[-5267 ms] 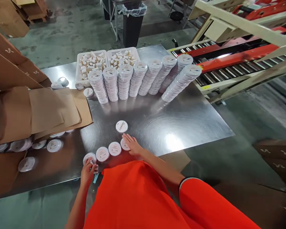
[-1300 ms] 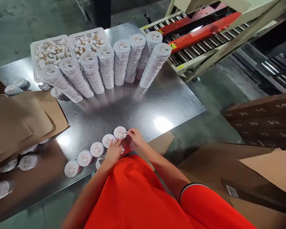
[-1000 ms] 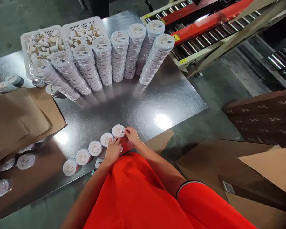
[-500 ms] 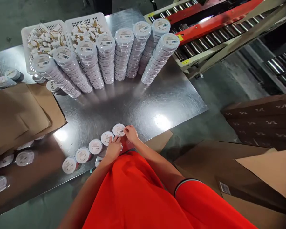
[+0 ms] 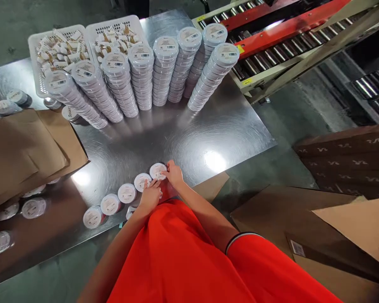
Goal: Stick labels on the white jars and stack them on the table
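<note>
Several round tubs with white printed lids stand in a slanting row along the near table edge. My right hand [image 5: 174, 173] is at the right end of this row, its fingers closed at the rim of the end tub [image 5: 157, 170]. My left hand [image 5: 150, 196] lies just below, fingers apart; one touches the neighbouring tub [image 5: 141, 182] and the others reach toward the end tub. A small pale piece shows beside the left hand, too small to name. Further left in the row are another tub [image 5: 126, 193] and the leftmost tub [image 5: 93, 217].
Tall stacks of white-lidded tubs [image 5: 166, 67] line the back of the metal table [image 5: 139, 143]. Behind them, white baskets [image 5: 34, 75] hold small white-and-gold pieces. Cardboard sheets [image 5: 25, 151] lie at left. A roller conveyor [image 5: 271, 54] runs back right; cardboard boxes [image 5: 271, 219] stand at right.
The fingers of my right hand have shifted around the end tub's rim, one now further up its far side. My left hand has barely moved, and the row of tubs stays put.
</note>
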Tool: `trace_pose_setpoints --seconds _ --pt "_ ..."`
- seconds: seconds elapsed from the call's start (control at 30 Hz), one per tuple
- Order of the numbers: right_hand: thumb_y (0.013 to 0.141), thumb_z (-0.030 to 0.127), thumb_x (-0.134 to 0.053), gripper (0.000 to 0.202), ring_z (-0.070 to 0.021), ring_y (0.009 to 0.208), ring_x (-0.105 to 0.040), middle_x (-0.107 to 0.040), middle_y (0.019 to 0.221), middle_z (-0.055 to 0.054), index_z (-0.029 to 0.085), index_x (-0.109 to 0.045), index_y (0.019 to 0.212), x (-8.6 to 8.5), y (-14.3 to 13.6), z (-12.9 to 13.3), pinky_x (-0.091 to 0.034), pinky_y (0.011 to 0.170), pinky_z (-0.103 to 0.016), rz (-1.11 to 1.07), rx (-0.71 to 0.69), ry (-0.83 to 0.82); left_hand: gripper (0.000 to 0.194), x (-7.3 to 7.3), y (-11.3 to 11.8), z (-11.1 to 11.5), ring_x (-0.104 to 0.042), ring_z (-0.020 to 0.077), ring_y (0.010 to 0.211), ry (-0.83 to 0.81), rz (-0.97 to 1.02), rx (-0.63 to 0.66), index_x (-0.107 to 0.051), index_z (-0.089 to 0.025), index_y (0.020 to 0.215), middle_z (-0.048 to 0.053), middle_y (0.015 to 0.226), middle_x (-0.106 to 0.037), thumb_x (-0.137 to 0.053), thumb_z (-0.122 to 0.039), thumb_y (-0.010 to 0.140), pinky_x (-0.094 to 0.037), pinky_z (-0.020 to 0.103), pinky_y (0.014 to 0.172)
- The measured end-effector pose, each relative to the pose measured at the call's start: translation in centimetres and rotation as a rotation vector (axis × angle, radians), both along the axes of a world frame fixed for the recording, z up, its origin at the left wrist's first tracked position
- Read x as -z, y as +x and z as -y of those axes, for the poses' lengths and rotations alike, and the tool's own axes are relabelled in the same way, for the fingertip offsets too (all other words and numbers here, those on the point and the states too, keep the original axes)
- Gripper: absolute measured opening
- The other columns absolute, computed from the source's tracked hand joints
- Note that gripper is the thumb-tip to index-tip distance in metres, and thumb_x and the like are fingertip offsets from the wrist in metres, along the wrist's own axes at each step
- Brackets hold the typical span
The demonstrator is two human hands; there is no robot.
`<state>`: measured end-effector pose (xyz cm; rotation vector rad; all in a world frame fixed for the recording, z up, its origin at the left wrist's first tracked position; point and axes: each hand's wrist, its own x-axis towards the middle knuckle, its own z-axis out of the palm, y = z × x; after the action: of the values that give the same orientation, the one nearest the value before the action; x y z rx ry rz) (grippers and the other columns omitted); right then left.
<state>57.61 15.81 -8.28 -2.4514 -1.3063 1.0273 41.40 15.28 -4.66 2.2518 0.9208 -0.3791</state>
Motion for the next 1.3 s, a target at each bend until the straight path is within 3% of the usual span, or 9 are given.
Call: trace_pose_setpoints --seconds 0.17,0.27,0.37,0.47,0.6,0.67,0.8,0.97,1.3 --pt "0.093 0.025 -0.058 0.005 -0.0185 0.080 -0.064 -0.071 0.089 -0.005 0.021 -0.062 0.093 0.0 0.9 1.0 -0.040 0.068 -0.027 -0.054 0.007 0.049 0.023 0.3 -0.8 -0.1 -0.044 0.0298 0.142 0.011 0.059 -0.071 -0.072 -0.020 0.090 0.008 0.147 -0.055 -0.051 -0.013 0.090 -0.022 0.063 0.120" --pt "0.094 0.031 -0.053 0.012 -0.0186 0.080 -0.063 -0.071 0.089 -0.004 0.022 -0.062 0.094 -1.1 0.2 2.4 -0.043 0.070 -0.028 -0.137 0.095 0.172 0.023 -0.3 -2.3 0.1 -0.047 0.0280 0.140 0.028 0.216 -0.309 -0.067 -0.020 0.077 0.009 0.145 -0.058 -0.049 -0.019 0.093 -0.029 0.059 0.118" --pt "0.091 0.038 -0.056 0.019 -0.0168 0.083 -0.062 -0.069 0.093 -0.003 0.022 -0.062 0.098 -2.7 -2.2 3.7 -0.047 0.076 -0.029 -0.558 0.075 0.341 0.025 -1.4 -4.4 0.7 -0.054 0.0268 0.132 -0.004 0.500 -0.643 -0.061 -0.021 0.072 0.011 0.139 -0.062 -0.049 -0.026 0.093 -0.039 0.055 0.112" --pt "0.081 0.040 -0.067 0.028 -0.0154 0.082 -0.060 -0.067 0.093 -0.001 0.021 -0.063 0.101 -4.2 -5.4 4.3 -0.048 0.077 -0.029 -0.915 -0.002 0.380 0.026 -2.6 -6.2 1.3 -0.059 0.0265 0.125 -0.059 0.611 -0.806 -0.059 -0.021 0.069 0.011 0.133 -0.065 -0.051 -0.032 0.092 -0.043 0.050 0.108" --pt "0.079 0.036 -0.066 0.022 -0.0138 0.073 -0.057 -0.062 0.080 0.001 0.020 -0.063 0.094 -5.3 -8.3 4.3 -0.048 0.072 -0.029 -0.974 0.084 0.375 0.019 -3.4 -7.7 1.9 -0.057 0.0253 0.125 -0.120 0.641 -0.933 -0.064 -0.021 0.096 0.012 0.135 -0.062 -0.055 -0.036 0.089 -0.041 0.047 0.110" --pt "0.078 0.033 -0.065 0.020 -0.0134 0.070 -0.057 -0.062 0.077 0.002 0.019 -0.064 0.093 -5.5 -9.0 4.3 -0.047 0.070 -0.028 -0.954 0.074 0.372 0.029 -3.6 -8.1 2.2 -0.058 0.0240 0.123 -0.153 0.659 -0.967 -0.062 -0.021 0.110 0.011 0.132 -0.063 -0.061 -0.036 0.085 -0.043 0.044 0.108" --pt "0.082 0.032 -0.062 0.018 -0.0133 0.071 -0.058 -0.065 0.077 0.001 0.020 -0.066 0.094 -6.1 -9.7 4.6 -0.047 0.069 -0.026 -0.896 0.025 0.376 0.015 -3.8 -8.7 2.3 -0.063 0.0214 0.105 -0.174 0.649 -0.979 -0.062 -0.021 0.086 0.007 0.108 -0.069 -0.061 -0.036 0.083 -0.049 0.037 0.096" --pt "0.083 0.036 -0.059 0.017 -0.0125 0.067 -0.055 -0.062 0.072 0.002 0.020 -0.062 0.080 -6.7 -10.6 5.0 -0.044 0.064 -0.024 -0.857 0.039 0.374 0.019 -3.6 -9.4 2.4 -0.061 0.0185 0.080 -0.094 0.561 -0.971 -0.062 -0.021 0.081 0.002 0.082 -0.067 -0.056 -0.040 0.084 -0.047 0.031 0.076" --pt "0.074 0.039 -0.066 0.020 -0.0158 0.071 -0.059 -0.066 0.072 -0.001 0.020 -0.066 0.068 -5.0 -10.3 4.7 -0.047 0.070 -0.028 -0.756 0.166 0.369 0.035 -1.9 -8.8 2.4 -0.046 0.0152 0.060 -0.025 0.437 -0.890 -0.045 -0.023 0.060 -0.002 0.057 -0.049 -0.049 -0.045 0.087 -0.032 0.028 0.060"
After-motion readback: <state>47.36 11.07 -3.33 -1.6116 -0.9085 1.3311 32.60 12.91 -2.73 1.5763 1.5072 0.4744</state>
